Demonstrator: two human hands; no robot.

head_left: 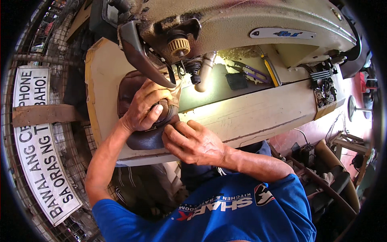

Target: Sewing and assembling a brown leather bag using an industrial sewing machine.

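A leather bag [128,86], brown with a darker bluish-grey lower part, lies at the left end of the sewing machine's table, under the machine head. My left hand [147,109] is closed on its brown upper part, near a rolled zipped edge and a pale tan flap [175,90]. My right hand [189,141] has its fingers curled and pressed on the darker part at the bag's near right; the fingertips are partly hidden.
The sewing machine [225,22] spans the top, with a lit lamp below. Scissors [252,72], a screwdriver [271,68], a dark scrap [236,80] and a parts box [326,94] lie on the table [262,109]. A wire mesh with a white sign [40,149] stands left.
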